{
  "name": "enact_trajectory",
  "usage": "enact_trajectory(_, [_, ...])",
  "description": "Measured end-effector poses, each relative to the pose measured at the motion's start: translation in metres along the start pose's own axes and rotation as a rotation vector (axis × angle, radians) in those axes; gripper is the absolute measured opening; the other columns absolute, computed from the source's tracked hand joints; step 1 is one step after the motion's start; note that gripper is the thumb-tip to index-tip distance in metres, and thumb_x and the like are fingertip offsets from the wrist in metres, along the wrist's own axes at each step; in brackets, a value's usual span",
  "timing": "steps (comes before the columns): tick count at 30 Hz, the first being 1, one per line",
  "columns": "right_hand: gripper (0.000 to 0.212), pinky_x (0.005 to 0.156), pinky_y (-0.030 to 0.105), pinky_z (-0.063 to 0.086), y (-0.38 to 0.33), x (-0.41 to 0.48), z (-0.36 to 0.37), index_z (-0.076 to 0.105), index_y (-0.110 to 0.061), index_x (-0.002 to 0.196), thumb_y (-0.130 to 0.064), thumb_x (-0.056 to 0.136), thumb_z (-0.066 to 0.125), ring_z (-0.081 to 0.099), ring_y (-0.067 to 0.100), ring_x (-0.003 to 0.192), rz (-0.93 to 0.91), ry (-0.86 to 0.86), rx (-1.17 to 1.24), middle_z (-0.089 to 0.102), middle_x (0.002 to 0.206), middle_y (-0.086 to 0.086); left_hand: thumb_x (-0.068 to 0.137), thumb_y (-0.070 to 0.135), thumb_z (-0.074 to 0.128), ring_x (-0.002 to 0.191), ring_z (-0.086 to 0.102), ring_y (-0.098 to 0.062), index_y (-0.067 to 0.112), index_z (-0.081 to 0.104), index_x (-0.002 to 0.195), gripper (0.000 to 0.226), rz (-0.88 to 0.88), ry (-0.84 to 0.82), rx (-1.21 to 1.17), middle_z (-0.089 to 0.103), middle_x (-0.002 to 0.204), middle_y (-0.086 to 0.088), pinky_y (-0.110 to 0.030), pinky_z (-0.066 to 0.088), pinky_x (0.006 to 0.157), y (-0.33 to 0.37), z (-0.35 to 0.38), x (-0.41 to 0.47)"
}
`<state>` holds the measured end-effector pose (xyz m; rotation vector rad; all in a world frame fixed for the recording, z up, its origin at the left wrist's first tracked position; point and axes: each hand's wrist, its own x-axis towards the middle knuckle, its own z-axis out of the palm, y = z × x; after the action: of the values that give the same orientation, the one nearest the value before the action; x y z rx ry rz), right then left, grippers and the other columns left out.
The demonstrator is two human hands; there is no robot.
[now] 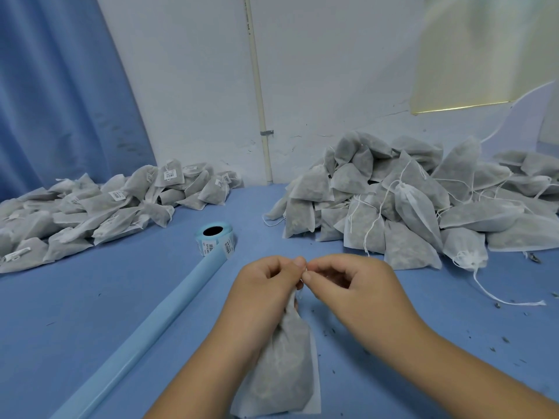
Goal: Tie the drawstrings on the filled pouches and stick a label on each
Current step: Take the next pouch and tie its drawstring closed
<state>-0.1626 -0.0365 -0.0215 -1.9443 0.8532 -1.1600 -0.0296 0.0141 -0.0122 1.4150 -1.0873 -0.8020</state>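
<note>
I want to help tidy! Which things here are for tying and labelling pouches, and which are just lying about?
For the job: white mesh pouch of grey filling in the left hand and right hand; blue roll of barcode labels; right heap of unlabelled pouches; left heap of labelled pouches.
Just lying about: blue curtain; pale wall pipe; dark crumbs on the blue table.

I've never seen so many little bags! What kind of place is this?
Probably a small packing workroom: a heap of filled pouches waiting on the right, a labelled pile on the left, and a roll of barcode stickers between them.
</note>
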Motion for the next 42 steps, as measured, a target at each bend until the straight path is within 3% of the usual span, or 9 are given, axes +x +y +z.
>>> enact_trajectory(3, [0.015, 0.064, 0.032, 0.052, 0.001, 0.002, -0.002, 0.075, -0.033, 0.072, -0.025, 0.083, 0.069, 0.067, 0.019, 0.069, 0.074, 0.0, 0.027, 0.071, 0.068, -0.008, 0.091, 0.033, 0.064, 0.053, 0.047, -0.015, 0.024, 0.066, 0.055, 0.037, 0.013, 0.003, 0.004, 0.053, 0.053, 0.002, -0.027, 0.038, 0.054, -0.001, 0.0, 0.0])
enact_trajectory(10, [0.025, 0.053, 0.013, 0.042, 0.004, 0.006, -0.007, 0.067, -0.032, 0.067, -0.016, 0.085, 0.065, 0.058, 0.007, 0.059, 0.048, 0.025, -0.057, 0.066, 0.068, -0.009, 0.088, 0.038, 0.067, 0.052, 0.049, -0.011, 0.028, 0.068, 0.059, 0.031, 0.015, 0.038, 0.065, 0.057, 0.058, 0.011, -0.028, 0.04, 0.059, -0.002, -0.006, 0.004])
enact_trajectory(15, [0.025, 0.057, 0.028, 0.041, 0.004, 0.016, -0.021, 0.068, -0.021, 0.061, -0.011, 0.083, 0.063, 0.054, 0.014, 0.057, 0.272, -0.07, 0.365, 0.06, 0.058, 0.0, 0.089, 0.039, 0.064, 0.055, 0.044, -0.01, 0.032, 0.066, 0.058, 0.032, 0.034, 0.104, 0.142, 0.05, 0.052, 0.016, -0.028, 0.036, 0.061, -0.005, -0.015, 0.011])
enact_trajectory(19, [0.008, 0.048, 0.023, 0.038, 0.002, 0.014, -0.018, 0.068, -0.015, 0.064, -0.015, 0.07, 0.064, 0.05, 0.015, 0.054, 0.294, -0.204, 0.708, 0.051, 0.059, 0.004, 0.09, 0.037, 0.065, 0.053, 0.044, -0.007, 0.027, 0.065, 0.058, 0.034, 0.046, 0.064, 0.147, 0.051, 0.052, 0.017, -0.028, 0.036, 0.06, -0.008, -0.014, 0.011])
enact_trajectory(23, [0.012, 0.045, 0.023, 0.029, 0.0, 0.015, -0.014, 0.066, -0.012, 0.063, -0.011, 0.073, 0.06, 0.038, 0.013, 0.048, 0.311, -0.288, 1.01, 0.039, 0.057, 0.0, 0.091, 0.036, 0.065, 0.05, 0.047, 0.0, 0.024, 0.061, 0.061, 0.032, 0.093, 0.02, 0.142, 0.055, 0.051, 0.02, -0.026, 0.036, 0.06, -0.007, -0.012, 0.01])
enact_trajectory(25, [0.014, 0.044, 0.023, 0.027, 0.001, 0.015, -0.015, 0.063, -0.013, 0.06, -0.007, 0.072, 0.059, 0.033, 0.011, 0.045, 0.34, -0.33, 1.082, 0.034, 0.054, -0.002, 0.091, 0.036, 0.065, 0.052, 0.045, -0.005, 0.026, 0.064, 0.061, 0.031, 0.113, 0.019, 0.15, 0.052, 0.05, 0.019, -0.027, 0.037, 0.06, -0.006, -0.013, 0.011])
enact_trajectory(31, [0.007, 0.046, 0.027, 0.025, 0.008, 0.02, -0.026, 0.05, -0.013, 0.053, -0.017, 0.055, 0.055, 0.027, 0.014, 0.046, 0.449, -0.538, 0.996, 0.025, 0.054, -0.001, 0.087, 0.034, 0.068, 0.045, 0.035, -0.001, 0.035, 0.064, 0.059, 0.029, 0.197, 0.066, 0.242, 0.043, 0.045, 0.018, -0.014, 0.029, 0.048, -0.009, -0.017, 0.015])
enact_trajectory(37, [0.019, 0.047, 0.025, 0.028, 0.018, 0.027, -0.047, 0.042, -0.017, 0.057, -0.023, 0.065, 0.059, 0.028, 0.013, 0.046, 0.498, -0.794, 0.741, 0.023, 0.058, -0.001, 0.086, 0.033, 0.071, 0.046, 0.041, 0.002, 0.027, 0.061, 0.061, 0.028, 0.266, 0.069, 0.361, 0.045, 0.046, 0.02, -0.011, 0.032, 0.049, -0.01, -0.02, 0.016])
enact_trajectory(42, [0.043, 0.044, 0.024, 0.03, 0.018, 0.026, -0.041, 0.042, -0.014, 0.062, -0.02, 0.059, 0.085, 0.032, 0.012, 0.045, 0.37, -0.621, 0.961, 0.026, 0.055, -0.002, 0.086, 0.037, 0.071, 0.043, 0.035, 0.0, 0.027, 0.061, 0.061, 0.029, 0.224, 0.008, 0.324, 0.04, 0.045, 0.017, -0.01, 0.028, 0.046, -0.013, -0.027, 0.018])
